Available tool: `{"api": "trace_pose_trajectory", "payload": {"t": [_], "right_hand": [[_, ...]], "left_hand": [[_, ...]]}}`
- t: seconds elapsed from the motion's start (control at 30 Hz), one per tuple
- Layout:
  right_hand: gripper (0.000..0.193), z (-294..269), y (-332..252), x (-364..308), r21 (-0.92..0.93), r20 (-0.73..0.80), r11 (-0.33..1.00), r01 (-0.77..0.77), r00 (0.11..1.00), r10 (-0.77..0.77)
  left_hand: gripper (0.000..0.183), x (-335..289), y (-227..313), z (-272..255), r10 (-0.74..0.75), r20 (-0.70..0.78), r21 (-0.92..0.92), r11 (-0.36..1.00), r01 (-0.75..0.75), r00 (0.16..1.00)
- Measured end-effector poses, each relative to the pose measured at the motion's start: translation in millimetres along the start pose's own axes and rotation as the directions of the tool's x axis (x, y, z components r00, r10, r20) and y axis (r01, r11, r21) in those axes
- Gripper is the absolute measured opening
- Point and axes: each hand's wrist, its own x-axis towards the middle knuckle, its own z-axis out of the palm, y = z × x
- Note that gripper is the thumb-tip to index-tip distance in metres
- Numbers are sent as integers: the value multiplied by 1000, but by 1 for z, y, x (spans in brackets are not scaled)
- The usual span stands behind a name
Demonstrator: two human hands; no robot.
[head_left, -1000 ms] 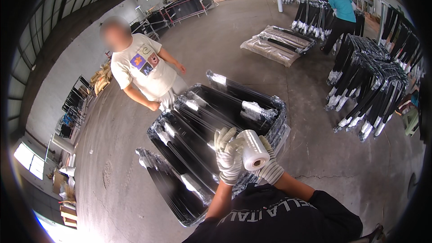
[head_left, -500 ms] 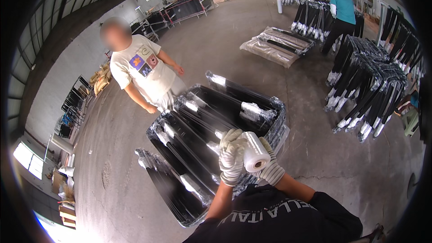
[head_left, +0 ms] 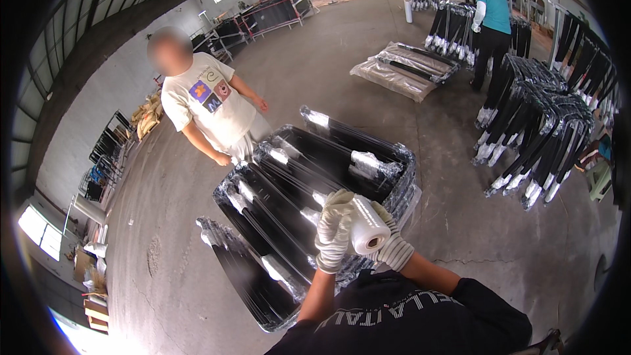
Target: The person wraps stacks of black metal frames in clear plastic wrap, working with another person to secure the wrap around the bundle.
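Observation:
A roll of clear stretch film point(head_left: 369, 229) with a cardboard core is between my two hands, close to my body. My right hand point(head_left: 397, 250), in a striped white glove, is closed round its right side, the fingers partly hidden behind it. Gloved the same way, my left hand point(head_left: 334, 233) presses bent fingers against the left side of the roll. Below and beyond my hands lies a bundle of black metal frames point(head_left: 276, 194), their parts wrapped in clear film and white padding.
Across the bundle stands a person point(head_left: 210, 102) in a light T-shirt. A flat wrapped pack point(head_left: 401, 72) lies on the floor beyond. To the right are stacked black frames point(head_left: 536, 115), and a person in a teal top point(head_left: 493, 13) stands behind them.
My hands and the film roll have shifted slightly left, and my left fingers have straightened somewhat. The person in teal has moved a little left and stands more upright.

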Motion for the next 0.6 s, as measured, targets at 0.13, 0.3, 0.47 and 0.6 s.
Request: {"api": "trace_pose_trajectory", "payload": {"t": [0.13, 0.3, 0.47, 0.6], "right_hand": [[32, 2, -2, -2, 16, 6, 1000, -9, 1000, 9], [36, 0, 2, -4, -162, 25, 985, 61, 998, -57], [39, -4, 11, -7, -337, 1, 924, 183, 981, -194], [47, -30, -5, 3, -810, 93, 506, 297, 917, -389]], "left_hand": [[14, -4, -15, -2, 70, 18, 23, 997, -70, 997], [18, -29, -29, -7, -159, -134, 12, 987, 162, 978], [14, -21, -4, 7, -302, -237, -315, 923, 221, 923], [8, -30, -47, 11, -500, -297, -739, 660, 136, 814]]}}
